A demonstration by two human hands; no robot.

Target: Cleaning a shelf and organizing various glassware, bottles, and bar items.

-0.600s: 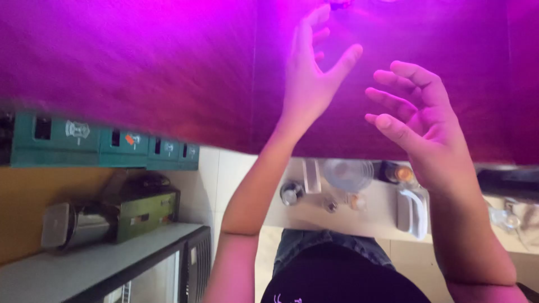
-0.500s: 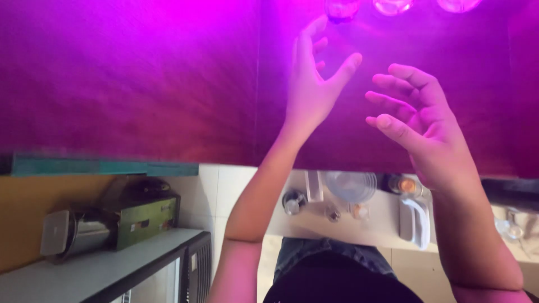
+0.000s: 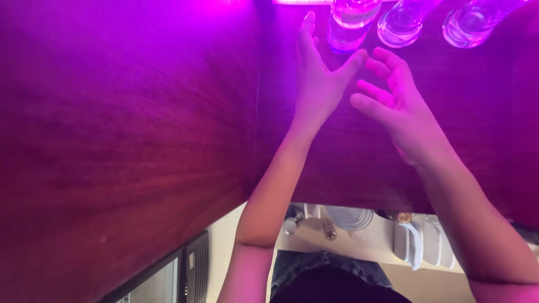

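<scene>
Three clear round glasses stand in a row along the far edge of the dark wooden counter (image 3: 140,123), washed in purple light. The left hand (image 3: 317,84) reaches up with fingers spread and empty, thumb just beside the leftmost clear glass (image 3: 351,25). The right hand (image 3: 396,106) hovers beside it, fingers loosely curled, holding nothing.

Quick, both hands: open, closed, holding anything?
Left hand: open, empty, reaching toward the nearest glass.
Right hand: open, fingers curled, empty.

Dark wooden counter (image 3: 129,140), magenta light
</scene>
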